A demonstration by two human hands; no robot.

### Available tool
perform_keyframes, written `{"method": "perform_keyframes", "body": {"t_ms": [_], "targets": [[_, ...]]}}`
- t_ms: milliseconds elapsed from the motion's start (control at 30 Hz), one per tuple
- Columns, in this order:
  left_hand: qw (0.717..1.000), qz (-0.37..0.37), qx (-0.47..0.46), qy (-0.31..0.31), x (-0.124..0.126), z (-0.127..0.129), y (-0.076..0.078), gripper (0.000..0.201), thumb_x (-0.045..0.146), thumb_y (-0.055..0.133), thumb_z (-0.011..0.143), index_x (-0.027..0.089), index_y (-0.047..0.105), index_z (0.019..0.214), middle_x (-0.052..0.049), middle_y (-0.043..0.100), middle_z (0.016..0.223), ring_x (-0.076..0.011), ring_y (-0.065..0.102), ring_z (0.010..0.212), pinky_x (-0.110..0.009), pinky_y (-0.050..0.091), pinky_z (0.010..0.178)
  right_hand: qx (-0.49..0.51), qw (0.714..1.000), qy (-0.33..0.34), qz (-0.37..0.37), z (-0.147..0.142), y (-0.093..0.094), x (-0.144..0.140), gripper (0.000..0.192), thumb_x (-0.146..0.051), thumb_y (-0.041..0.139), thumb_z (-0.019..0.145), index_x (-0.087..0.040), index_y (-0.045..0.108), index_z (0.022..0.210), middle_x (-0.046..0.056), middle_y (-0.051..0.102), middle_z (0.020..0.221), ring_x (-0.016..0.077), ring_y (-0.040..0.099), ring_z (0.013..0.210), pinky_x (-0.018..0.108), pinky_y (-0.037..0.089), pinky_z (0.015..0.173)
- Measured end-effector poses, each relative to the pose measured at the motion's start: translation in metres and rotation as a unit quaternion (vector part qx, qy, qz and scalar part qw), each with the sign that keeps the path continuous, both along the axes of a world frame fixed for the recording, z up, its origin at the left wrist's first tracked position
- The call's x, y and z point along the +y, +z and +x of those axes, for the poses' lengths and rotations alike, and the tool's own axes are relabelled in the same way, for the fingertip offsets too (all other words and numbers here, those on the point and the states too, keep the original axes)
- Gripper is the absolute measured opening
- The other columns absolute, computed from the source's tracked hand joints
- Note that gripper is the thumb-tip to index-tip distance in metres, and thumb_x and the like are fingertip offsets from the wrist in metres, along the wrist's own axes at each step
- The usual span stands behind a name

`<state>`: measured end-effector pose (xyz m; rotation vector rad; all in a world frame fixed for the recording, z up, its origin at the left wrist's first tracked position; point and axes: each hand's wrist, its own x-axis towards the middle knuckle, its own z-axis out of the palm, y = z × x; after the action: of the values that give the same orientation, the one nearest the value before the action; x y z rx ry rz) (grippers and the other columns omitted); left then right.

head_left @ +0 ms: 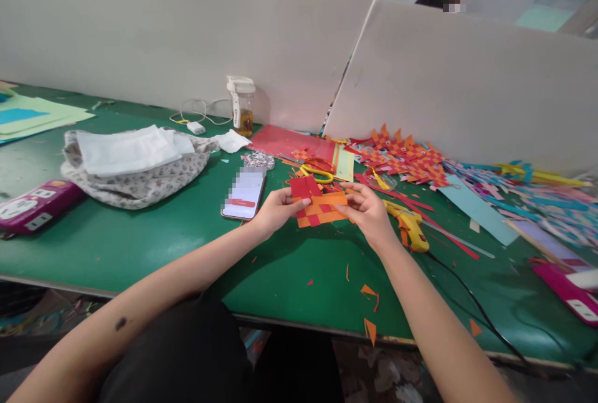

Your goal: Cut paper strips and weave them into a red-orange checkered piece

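A woven piece of red and orange paper strips point(322, 208) is held up over the green table between both hands. My left hand point(279, 208) pinches its left edge, thumb on top. At the right edge, my right hand point(367, 208) grips an orange strip between thumb and fingers. Just behind the paper lie yellow-handled scissors point(317, 172), partly covered by it. A yellow glue gun point(408, 227) rests to the right of my right hand. Beside my left hand lies a phone point(243, 193) with its screen lit.
Finished woven red-orange pieces point(406, 157) and many coloured strips point(523, 194) heap up at the right. A lidded bottle point(243, 107) stands by the white partition point(187, 42). A cloth bag point(140, 188) and purple power strip point(40, 207) lie left. The glue gun's cord point(471, 297) crosses the table's right side.
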<state>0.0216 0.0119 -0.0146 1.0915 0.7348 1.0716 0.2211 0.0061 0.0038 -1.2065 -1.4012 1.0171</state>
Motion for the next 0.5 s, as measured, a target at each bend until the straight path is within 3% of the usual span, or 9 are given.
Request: {"method": "perform_keyframes", "body": {"t_ms": [100, 233, 500], "targets": [[1.000, -0.009, 0.005, 0.018, -0.0005, 0.0004, 0.0015, 0.039, 0.034, 0.071, 0.069, 0.012, 0.062, 0.099, -0.012, 0.069, 0.101, -0.0194, 0.066, 0.086, -0.032, 0.053, 0.077, 0.006, 0.998, 0.044, -0.036, -0.0003, 0.0017, -0.0019, 0.063, -0.030, 0.080, 0.053, -0.023, 0.051, 0.108, 0.003, 0.068, 0.084, 0.0187, 0.065, 0.070, 0.032, 0.054, 0.062], [1.000, -0.013, 0.015, 0.018, -0.0023, -0.0009, 0.0042, 0.040, 0.032, 0.073, 0.067, 0.013, 0.062, 0.100, -0.012, 0.068, 0.105, -0.0196, 0.066, 0.088, -0.032, 0.052, 0.077, 0.009, 0.998, 0.055, -0.030, -0.0021, 0.0000, -0.0028, 0.058, -0.031, 0.078, 0.057, -0.022, 0.051, 0.108, 0.004, 0.069, 0.088, 0.0181, 0.066, 0.072, 0.031, 0.055, 0.063], [1.000, 0.004, 0.027, -0.011, -0.0025, -0.0007, 0.0033, 0.040, 0.027, 0.074, 0.064, 0.014, 0.061, 0.100, -0.012, 0.067, 0.105, -0.0193, 0.064, 0.091, -0.034, 0.050, 0.083, -0.003, 0.996, -0.039, 0.083, 0.0017, 0.0022, -0.0036, 0.051, -0.035, 0.072, 0.066, -0.025, 0.051, 0.111, 0.003, 0.068, 0.089, 0.0195, 0.066, 0.073, 0.034, 0.055, 0.066]]}}
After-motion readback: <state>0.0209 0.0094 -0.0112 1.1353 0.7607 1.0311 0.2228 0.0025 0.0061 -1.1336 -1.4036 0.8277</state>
